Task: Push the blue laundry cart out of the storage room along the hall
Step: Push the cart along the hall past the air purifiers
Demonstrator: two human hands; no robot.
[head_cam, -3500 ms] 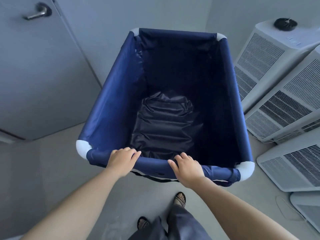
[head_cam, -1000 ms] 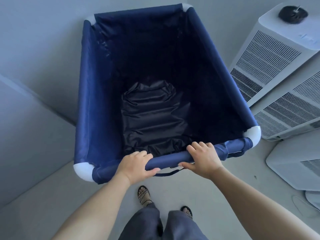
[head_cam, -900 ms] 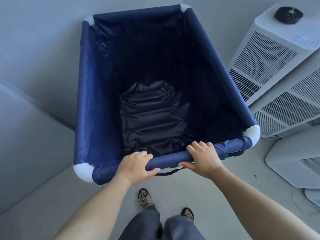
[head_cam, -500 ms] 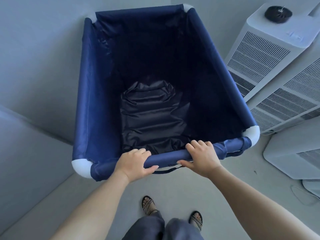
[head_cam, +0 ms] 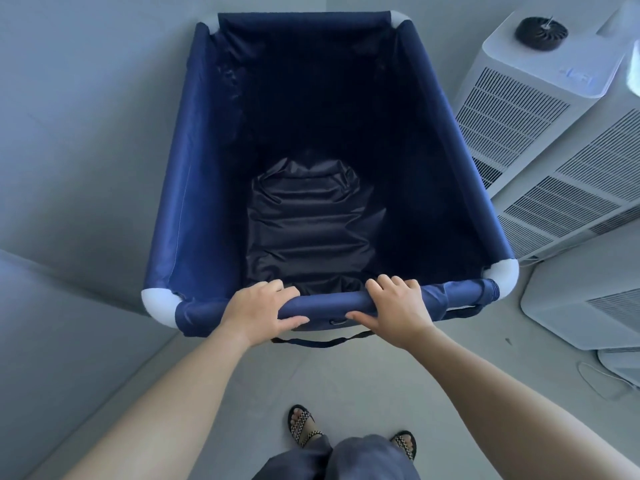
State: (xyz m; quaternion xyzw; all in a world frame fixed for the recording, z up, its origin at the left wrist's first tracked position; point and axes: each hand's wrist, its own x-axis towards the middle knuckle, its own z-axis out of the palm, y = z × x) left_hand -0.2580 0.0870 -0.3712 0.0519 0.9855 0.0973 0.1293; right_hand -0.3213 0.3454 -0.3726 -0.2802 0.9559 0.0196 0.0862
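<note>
The blue laundry cart [head_cam: 194, 188] fills the middle of the head view, a deep navy fabric bin with white corner caps. It holds nothing but its own dark, wrinkled lining at the bottom. My left hand [head_cam: 258, 311] and my right hand [head_cam: 398, 308] both wrap the padded near rail, thumbs underneath. The cart's far end sits close to a grey wall corner. Its wheels are hidden.
A grey wall [head_cam: 76, 133] runs close along the cart's left side. White air purifier units [head_cam: 519, 109] stand and lie packed along the right, one [head_cam: 585, 306] near the cart's right corner. A thin cord [head_cam: 599, 382] lies on the floor. My sandalled feet [head_cam: 303, 426] stand behind the cart.
The door seen 3.5 s ago has left the view. The cart has turned a little and sits closer to the left wall. Both hands keep their grip on the rail.
</note>
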